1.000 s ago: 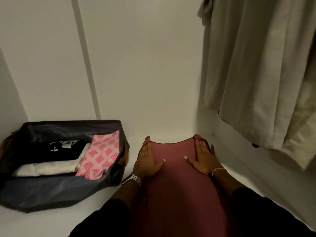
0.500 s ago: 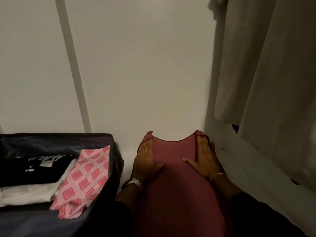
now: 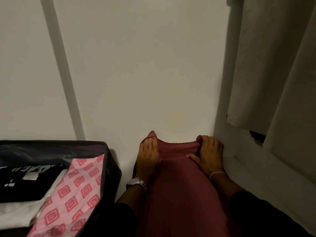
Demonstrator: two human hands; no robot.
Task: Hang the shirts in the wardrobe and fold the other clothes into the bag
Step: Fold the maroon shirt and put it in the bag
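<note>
The maroon garment (image 3: 177, 194) lies spread flat on the white surface (image 3: 253, 182) in front of the person, running from the bottom edge of the view up to the foot of the white wall (image 3: 136, 65); its far edge is bunched up at both corners; to its left, just beside it, stands the open dark bag (image 3: 112, 171), its near wall cut off by the bottom of the view; inside the bag a pink cloth with red diamond print (image 3: 71, 194) lies folded along the right side, a black garment with white lettering (image 3: 25, 182) lies to the left of it, and a white folded garment (image 3: 15, 212) shows under the black one; on the right a pale beige garment (image 3: 277, 65) hangs down, its hem well above the white surface; a grey strip (image 3: 63, 69) runs slantwise down the wall to the bag's far corner. The left hand (image 3: 148, 154) rests on the garment's far left corner, its fingers (image 3: 151, 142) laid over the cloth with the corner gathered at their tips and the thumb pressed against the fabric; the right hand (image 3: 210, 154) grips the far right corner, its fingers (image 3: 203, 139) curled round a bunched fold and the thumb stretched inward across the cloth. A silver wristwatch (image 3: 136, 183) sits on the left wrist; a thin beaded bracelet (image 3: 217, 173) circles the right wrist; both forearms end in dark sleeves (image 3: 253, 211).
</note>
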